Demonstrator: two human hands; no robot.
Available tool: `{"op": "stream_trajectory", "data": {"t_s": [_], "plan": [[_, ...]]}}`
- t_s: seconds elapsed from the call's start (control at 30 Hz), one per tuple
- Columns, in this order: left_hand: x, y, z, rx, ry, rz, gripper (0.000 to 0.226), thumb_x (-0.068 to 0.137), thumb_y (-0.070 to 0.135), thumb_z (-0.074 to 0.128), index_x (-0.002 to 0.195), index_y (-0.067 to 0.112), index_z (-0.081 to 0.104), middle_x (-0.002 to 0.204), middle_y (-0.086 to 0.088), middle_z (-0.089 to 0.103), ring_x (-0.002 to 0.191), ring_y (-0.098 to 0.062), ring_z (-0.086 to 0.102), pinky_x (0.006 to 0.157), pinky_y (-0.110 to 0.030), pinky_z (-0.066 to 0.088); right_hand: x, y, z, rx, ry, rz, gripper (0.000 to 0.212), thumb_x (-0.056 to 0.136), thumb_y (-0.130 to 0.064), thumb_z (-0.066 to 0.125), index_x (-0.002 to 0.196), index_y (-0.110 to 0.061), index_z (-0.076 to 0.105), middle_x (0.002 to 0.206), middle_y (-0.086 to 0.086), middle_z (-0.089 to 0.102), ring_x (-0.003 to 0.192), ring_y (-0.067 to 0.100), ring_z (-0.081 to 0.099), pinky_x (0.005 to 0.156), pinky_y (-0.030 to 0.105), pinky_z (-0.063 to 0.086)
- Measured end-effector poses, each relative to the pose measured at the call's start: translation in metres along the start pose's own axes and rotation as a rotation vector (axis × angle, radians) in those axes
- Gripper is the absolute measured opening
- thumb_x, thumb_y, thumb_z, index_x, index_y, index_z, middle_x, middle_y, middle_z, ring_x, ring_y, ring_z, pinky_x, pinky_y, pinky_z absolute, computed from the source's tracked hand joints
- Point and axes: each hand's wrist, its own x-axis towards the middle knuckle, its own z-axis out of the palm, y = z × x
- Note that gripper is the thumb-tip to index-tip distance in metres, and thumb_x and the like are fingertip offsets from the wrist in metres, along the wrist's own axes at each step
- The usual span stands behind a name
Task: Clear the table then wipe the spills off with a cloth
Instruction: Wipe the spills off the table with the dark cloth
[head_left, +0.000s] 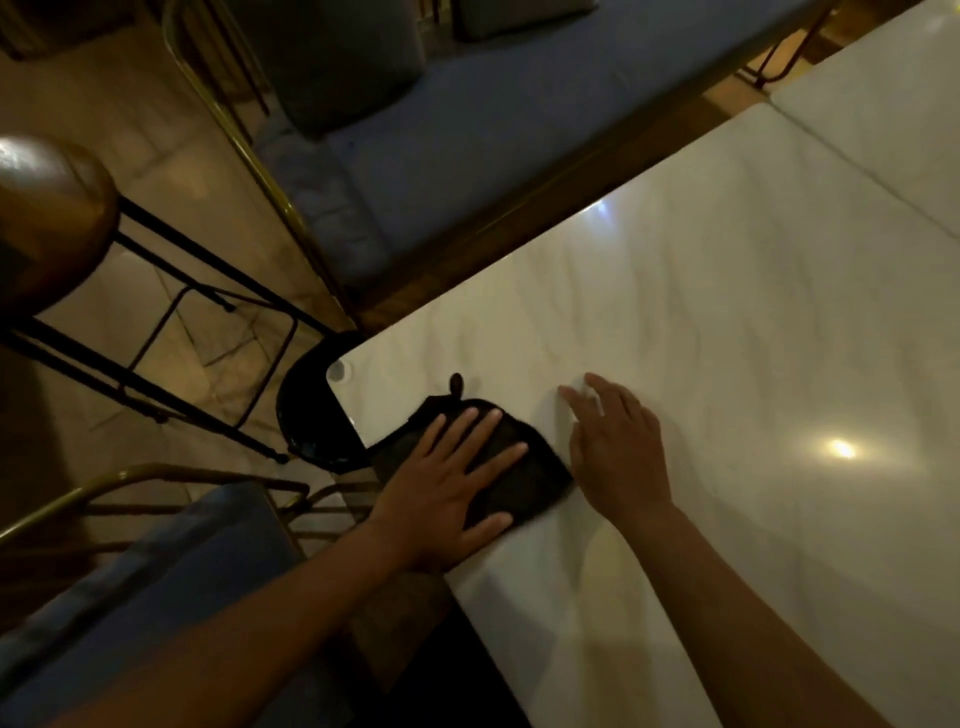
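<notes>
White marble-patterned rectangular table top (727, 338): largest item; glossy, lamp glare reflected on it, no dishes seen on the part in view. Clearing is judged done and wiping is the step in hand. No spill can be made out in this light.

Blue cushioned bench with brass-coloured frame (467, 156): set beyond the table's far edge; a second blue cushioned seat (171, 571) lies at the near left.

Brown rounded stool on black metal legs (47, 218): stood on the tiled floor, well apart from the table.

Black round bin (311, 415): placed on the floor just beside the table's rounded corner.

Dark folded cloth (524, 467): laid flat on the table near that corner, one edge close to the table's rim, its long axis running from the rim in toward the table's middle. A small dark loop is seen at its far end.

Left hand (452, 483): laid palm-down on the cloth, fingers straight and spread, nothing gripped; the cloth lies directly beneath the fingers and palm. This is the hand on the cloth.

Right hand (613, 447): rested flat on bare table just beside the cloth's right edge, fingers extended, nothing held. The unwiped surface is judged to lie to the right and beyond.
</notes>
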Motion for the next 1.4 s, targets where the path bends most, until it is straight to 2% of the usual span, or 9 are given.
{"op": "stream_trajectory", "data": {"t_s": [0.17, 0.23, 0.4, 0.57, 0.67, 0.83, 0.97, 1.07, 1.4], "plan": [[0.088, -0.031, -0.004, -0.020, 0.077, -0.631, 0.076, 0.097, 0.067, 0.024, 0.162, 0.028, 0.019, 0.168, -0.017, 0.012, 0.153, -0.041, 0.011, 0.123, -0.058, 0.010, 0.017, 0.012, -0.006, 0.021, 0.045, 0.028, 0.049, 0.093, -0.029, 0.052, 0.142, -0.031, 0.049, 0.150, 0.003, 0.043, 0.137, 0.025, 0.039, 0.109, 0.046, 0.036], [0.134, -0.019, -0.006, -0.056, 0.072, -0.703, 0.079, 0.096, 0.067, 0.020, 0.162, 0.024, 0.018, 0.167, -0.022, 0.012, 0.152, -0.044, 0.010, 0.123, -0.060, 0.008, 0.028, 0.018, -0.006, 0.047, 0.065, 0.057, 0.047, 0.095, -0.032, 0.047, 0.142, -0.032, 0.049, 0.151, 0.003, 0.041, 0.140, 0.026, 0.037, 0.112, 0.048, 0.034], [0.159, 0.030, 0.001, -0.024, 0.012, -0.255, 0.076, 0.099, 0.068, 0.022, 0.163, 0.029, 0.010, 0.169, -0.016, 0.008, 0.156, -0.037, 0.007, 0.124, -0.056, 0.009, 0.085, 0.071, -0.010, 0.064, 0.104, 0.100, 0.052, 0.092, -0.032, 0.035, 0.141, -0.024, 0.050, 0.151, 0.009, 0.044, 0.138, 0.032, 0.041, 0.108, 0.052, 0.036], [0.220, -0.006, -0.009, -0.020, -0.035, 0.035, 0.077, 0.096, 0.072, 0.027, 0.162, 0.037, 0.009, 0.171, -0.007, 0.005, 0.157, -0.029, 0.003, 0.125, -0.053, 0.009, 0.153, 0.168, -0.037, -0.026, 0.214, 0.238, 0.050, 0.091, -0.036, 0.038, 0.136, -0.024, 0.056, 0.143, 0.009, 0.051, 0.127, 0.034, 0.049, 0.102, 0.048, 0.040], [0.323, -0.017, -0.014, 0.026, -0.013, 0.024, 0.080, 0.093, 0.074, 0.021, 0.162, 0.035, 0.015, 0.169, -0.010, 0.011, 0.156, -0.033, 0.009, 0.125, -0.052, 0.009, 0.180, 0.216, -0.050, -0.068, 0.264, 0.263, 0.050, 0.093, -0.041, 0.040, 0.135, -0.020, 0.057, 0.141, 0.012, 0.053, 0.124, 0.037, 0.050, 0.098, 0.050, 0.042], [0.434, 0.039, -0.012, 0.024, -0.012, -0.117, 0.084, 0.090, 0.074, 0.010, 0.163, 0.033, 0.004, 0.170, -0.013, 0.002, 0.156, -0.033, -0.002, 0.125, -0.052, -0.001, 0.216, 0.276, -0.067, -0.050, 0.218, 0.360, 0.057, 0.094, -0.047, 0.029, 0.144, -0.027, 0.046, 0.150, 0.005, 0.042, 0.136, 0.029, 0.039, 0.109, 0.050, 0.034], [0.412, 0.066, -0.003, 0.001, -0.002, 0.174, 0.076, 0.096, 0.073, 0.021, 0.162, 0.037, 0.005, 0.171, -0.007, 0.000, 0.157, -0.028, -0.003, 0.126, -0.049, 0.001, 0.238, 0.319, -0.074, -0.014, 0.297, 0.440, 0.058, 0.093, -0.039, 0.025, 0.144, -0.022, 0.047, 0.150, 0.008, 0.043, 0.135, 0.030, 0.040, 0.110, 0.049, 0.034], [0.452, 0.059, -0.006, 0.003, 0.006, 0.241, 0.074, 0.096, 0.072, 0.024, 0.161, 0.040, 0.009, 0.171, -0.005, 0.005, 0.157, -0.027, 0.002, 0.126, -0.048, 0.003, 0.240, 0.337, -0.067, -0.040, 0.339, 0.432, 0.055, 0.095, -0.039, 0.026, 0.143, -0.021, 0.047, 0.145, 0.009, 0.047, 0.132, 0.030, 0.044, 0.109, 0.049, 0.036], [0.702, 0.102, -0.024, 0.017, -0.033, -0.031, 0.077, 0.098, 0.072, 0.019, 0.163, 0.032, 0.006, 0.170, -0.012, 0.002, 0.156, -0.035, 0.000, 0.125, -0.053, 0.000, 0.240, 0.336, -0.061, 0.002, 0.384, 0.416, 0.055, 0.099, -0.041, 0.024, 0.148, -0.023, 0.040, 0.151, 0.005, 0.040, 0.141, 0.023, 0.032, 0.119, 0.046, 0.024]]}}
